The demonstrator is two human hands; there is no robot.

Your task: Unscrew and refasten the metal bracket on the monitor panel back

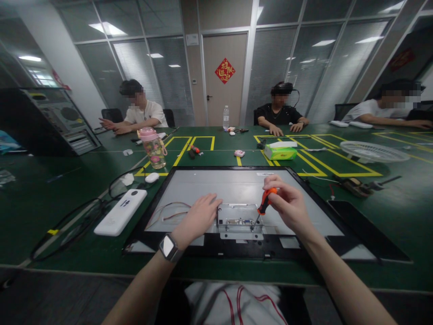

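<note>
A flat display panel (209, 180) with a black frame lies back side up in front of me. On its near middle sits a metal bracket box (238, 214) with video ports along its front. My right hand (284, 201) grips an orange and black screwdriver (265, 201), its shaft slanting down to the box's right port. My left hand (203, 212) rests with fingers stretched out against the left end of the box. Thin loose wires (169, 210) run across the panel left of that hand.
Left of the panel lie a white power bank (122, 212) and a black cable (67, 239); a pink-lidded bottle (152, 149) stands behind. A tissue pack (280, 151), a round white grille (374, 151) and a dark flat panel (365, 228) lie right. Several people sit across the table.
</note>
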